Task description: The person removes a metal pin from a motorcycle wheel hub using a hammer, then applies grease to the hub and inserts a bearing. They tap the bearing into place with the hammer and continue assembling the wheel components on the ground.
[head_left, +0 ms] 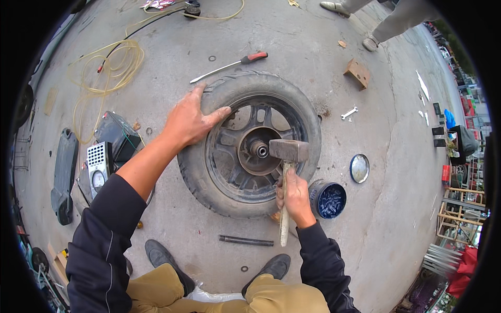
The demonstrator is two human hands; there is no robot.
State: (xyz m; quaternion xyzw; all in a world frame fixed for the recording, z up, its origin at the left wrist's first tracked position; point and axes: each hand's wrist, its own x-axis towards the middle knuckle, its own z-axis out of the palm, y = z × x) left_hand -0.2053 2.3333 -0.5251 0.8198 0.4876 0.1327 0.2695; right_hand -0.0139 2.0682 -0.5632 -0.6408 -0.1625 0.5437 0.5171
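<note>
A black wheel with a worn tyre [207, 183] lies flat on the concrete, its hub [259, 151] facing up. My left hand [193, 120] grips the tyre's upper-left side, thumb toward the rim and fingers over the tread. My right hand [295, 195] is closed round the pale wooden handle of a sledgehammer, whose steel head [290, 149] hangs over or beside the hub's right side; contact is unclear. Just above the tyre is a red-handled screwdriver [253, 57]. At its lower right stands an open tin of blue grease [331, 199]. A dark metal bar [245, 240] lies below.
Yellow hose [117, 75], a battery [117, 130], a meter [98, 169] and a dark board [64, 176] lie left. Right are a wrench [348, 112], metal bracket [356, 72], lid [359, 168] and clutter [462, 203]. Another person's legs [396, 28] are at top right.
</note>
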